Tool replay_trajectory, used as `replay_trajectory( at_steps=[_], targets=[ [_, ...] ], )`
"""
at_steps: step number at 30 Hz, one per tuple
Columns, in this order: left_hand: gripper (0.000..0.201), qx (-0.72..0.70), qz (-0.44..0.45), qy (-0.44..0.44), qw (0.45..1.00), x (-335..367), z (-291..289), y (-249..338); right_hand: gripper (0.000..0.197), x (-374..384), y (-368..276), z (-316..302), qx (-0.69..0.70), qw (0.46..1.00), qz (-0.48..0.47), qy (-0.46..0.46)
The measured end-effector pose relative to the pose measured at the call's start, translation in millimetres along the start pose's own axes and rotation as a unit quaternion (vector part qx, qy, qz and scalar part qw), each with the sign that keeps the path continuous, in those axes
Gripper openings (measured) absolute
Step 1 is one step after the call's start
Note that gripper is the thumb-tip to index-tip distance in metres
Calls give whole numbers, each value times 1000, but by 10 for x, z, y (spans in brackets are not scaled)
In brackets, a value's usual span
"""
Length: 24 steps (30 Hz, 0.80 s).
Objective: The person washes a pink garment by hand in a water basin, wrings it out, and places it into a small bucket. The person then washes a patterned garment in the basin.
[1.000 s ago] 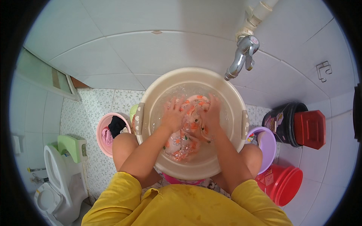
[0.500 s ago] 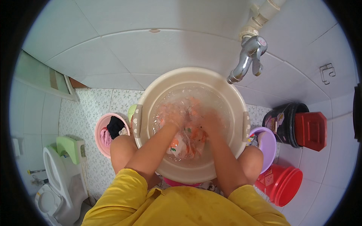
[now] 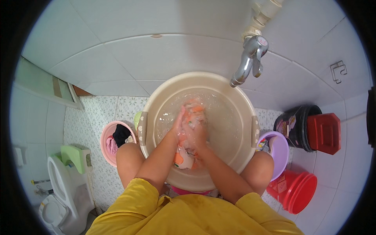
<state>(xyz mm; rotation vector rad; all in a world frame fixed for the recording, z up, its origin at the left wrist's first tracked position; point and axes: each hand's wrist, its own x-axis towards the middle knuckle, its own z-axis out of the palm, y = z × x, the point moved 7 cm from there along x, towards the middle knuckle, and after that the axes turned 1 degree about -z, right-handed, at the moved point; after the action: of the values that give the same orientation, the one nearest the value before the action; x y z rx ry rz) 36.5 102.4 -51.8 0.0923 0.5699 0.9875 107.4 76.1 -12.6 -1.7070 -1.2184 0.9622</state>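
Note:
A large beige basin (image 3: 239, 156) of cloudy water stands between my knees. In it, a wet pale cloth with an orange pattern (image 3: 183, 158) is bunched up lengthwise, its lower end spreading toward me. My left hand (image 3: 179, 122) presses along the left side of the cloth, fingers pointing away from me. From the right, my right hand (image 3: 197, 135) grips the same bundle, its fingers partly blurred and covered by folds. The cloth is squeezed between both hands at the water's surface. Whether it is a garment cannot be told.
A metal tap (image 3: 248, 60) juts from the wall above the basin's far right rim. At left are a pink tub (image 3: 105, 145) with clothes, a green-topped stool (image 3: 74, 157) and a toilet (image 3: 62, 192). A purple basin (image 3: 281, 158), black bucket (image 3: 301, 127) and red bucket (image 3: 299, 194) stand at right.
My hands have come together from apart in the water, the right one moving left. The spread cloth is now gathered into a narrow bundle between them.

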Motion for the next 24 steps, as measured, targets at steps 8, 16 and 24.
replay_trajectory(
  at_steps=[8, 16, 24],
  targets=[
    [36, -12, 4, 116, 993, 41, -120, -188, 37, 124, -166, 69, -217, 968, -120, -29],
    [34, 566, 251, 239, 748, -628, 96, 862, 27, 578, -326, -793, -299, 947, -103, 50],
    [105, 923, 128, 249, 264, -744, 431, 477, 52, 318, -124, -794, -291, 924, -245, 50]
  ],
)
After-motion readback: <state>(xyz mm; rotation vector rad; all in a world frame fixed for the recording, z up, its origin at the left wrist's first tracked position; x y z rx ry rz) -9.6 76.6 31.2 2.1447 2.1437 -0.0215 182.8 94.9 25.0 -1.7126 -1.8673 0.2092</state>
